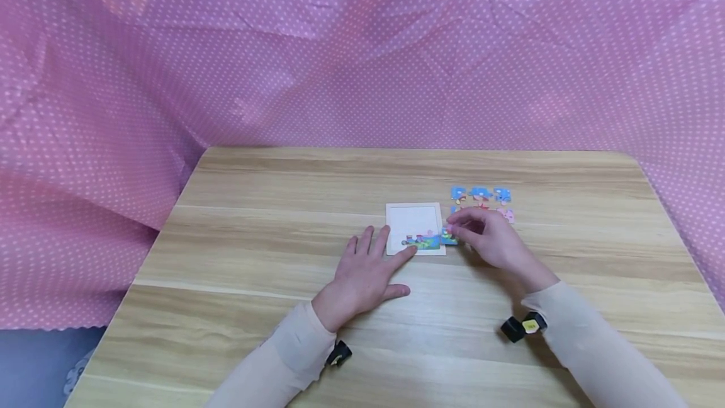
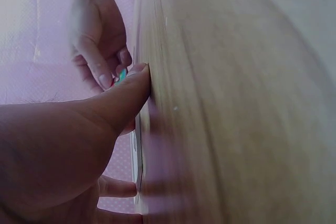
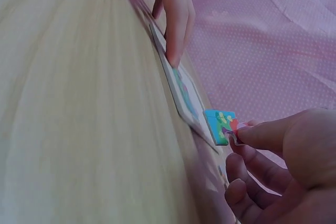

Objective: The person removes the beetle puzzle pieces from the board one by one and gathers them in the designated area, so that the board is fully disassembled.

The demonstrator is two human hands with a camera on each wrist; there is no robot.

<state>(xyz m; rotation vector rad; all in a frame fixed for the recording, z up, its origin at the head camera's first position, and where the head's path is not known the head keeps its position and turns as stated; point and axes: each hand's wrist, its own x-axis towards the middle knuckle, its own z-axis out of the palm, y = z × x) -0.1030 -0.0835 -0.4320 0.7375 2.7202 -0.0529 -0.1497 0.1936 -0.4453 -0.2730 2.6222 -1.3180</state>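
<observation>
plainly, the right hand (image 1: 491, 240) pinches a blue and green puzzle piece (image 3: 218, 124) between thumb and fingers at the right edge of a white puzzle tray (image 1: 410, 216); whether piece and tray touch, i cannot tell. the left hand (image 1: 362, 276) lies with fingers spread, one fingertip on the tray's near side. joined pieces (image 1: 428, 242) sit along the tray's lower right. loose pieces (image 1: 481, 192) lie just beyond the right hand on the wooden table (image 1: 255, 219), before a pink dotted cloth (image 1: 362, 55).
</observation>
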